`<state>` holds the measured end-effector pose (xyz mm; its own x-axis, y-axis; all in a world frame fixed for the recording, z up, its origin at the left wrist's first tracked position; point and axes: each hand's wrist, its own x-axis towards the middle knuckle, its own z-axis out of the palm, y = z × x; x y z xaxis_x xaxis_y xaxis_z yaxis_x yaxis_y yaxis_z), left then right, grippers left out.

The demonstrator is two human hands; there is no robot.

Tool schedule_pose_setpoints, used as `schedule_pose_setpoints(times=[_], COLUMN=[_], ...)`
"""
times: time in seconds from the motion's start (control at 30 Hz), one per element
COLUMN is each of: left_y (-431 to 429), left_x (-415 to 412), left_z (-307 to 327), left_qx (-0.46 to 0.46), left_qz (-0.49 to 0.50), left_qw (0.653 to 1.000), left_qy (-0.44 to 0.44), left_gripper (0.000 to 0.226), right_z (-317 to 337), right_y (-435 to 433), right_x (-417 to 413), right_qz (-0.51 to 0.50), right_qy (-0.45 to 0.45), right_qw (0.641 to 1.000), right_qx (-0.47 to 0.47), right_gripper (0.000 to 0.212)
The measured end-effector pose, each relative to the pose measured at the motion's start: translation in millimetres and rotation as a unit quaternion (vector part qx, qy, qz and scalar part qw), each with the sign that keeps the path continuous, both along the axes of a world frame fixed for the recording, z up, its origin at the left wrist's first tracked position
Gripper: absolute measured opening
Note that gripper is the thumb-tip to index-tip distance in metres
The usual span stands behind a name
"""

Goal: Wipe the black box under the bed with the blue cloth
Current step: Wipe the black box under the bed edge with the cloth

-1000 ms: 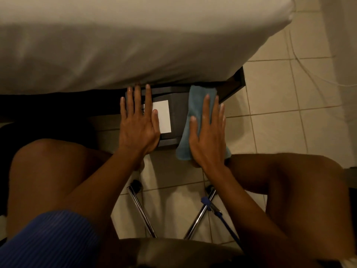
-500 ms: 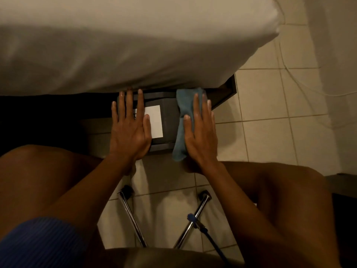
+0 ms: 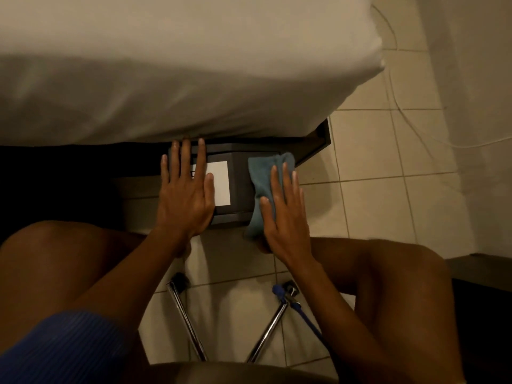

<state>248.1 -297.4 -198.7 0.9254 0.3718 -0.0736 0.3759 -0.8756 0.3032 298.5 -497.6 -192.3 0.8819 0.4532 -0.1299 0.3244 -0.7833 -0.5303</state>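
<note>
while flat, right hand (image 3: pixel 282 214) presses blue cloth (image 3: pixel 261 187), black box (image 3: pixel 239 184)

You've got one view only: head cam, wide-angle, worn on the person, pointing forward and steeply down. It sits above a seated lap, so knees fill the lower corners and the chair legs (image 3: pixel 188 320) show between them. Both hands land mid-frame, close range: left hand (image 3: pixel 184 200), right hand (image 3: pixel 285 217). The bed (image 3: pixel 180 65) fills the top half, near the lens and soft. Tiled floor (image 3: pixel 388 189) runs off to the right. Edges bend from lens distortion. No second view to overlap.
</note>
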Motion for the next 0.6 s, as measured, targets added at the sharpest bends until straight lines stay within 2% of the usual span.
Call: schedule_pose_setpoints(times=[0.07, 0.23, 0.4, 0.6], left_y=[0.6, 1.0, 0.5, -0.9], left_x=[0.0, 0.6, 0.6, 1.6], left_z=[-0.8, -2.0, -0.8, -2.0], left_qx=[0.003, 0.012, -0.002, -0.003], left_qz=[0.005, 0.001, 0.004, 0.014], left_qw=[1.0, 1.0, 1.0, 1.0], left_qy=[0.007, 0.0, 0.003, -0.001], left_gripper=[0.064, 0.063, 0.064, 0.063], right_z=[-0.9, 6.2, 2.5, 4.2], right_y=[-6.0, 18.6, -8.4, 17.5], right_x=[-10.8, 35.0, -23.8, 42.3], right_qz=[-0.005, -0.011, -0.044, -0.008], right_qy=[0.013, 0.001, 0.022, 0.0], right_qw=[1.0, 1.0, 0.999, 1.0], right_qx=[-0.001, -0.001, 0.006, 0.003], right_gripper=[0.066, 0.068, 0.067, 0.063])
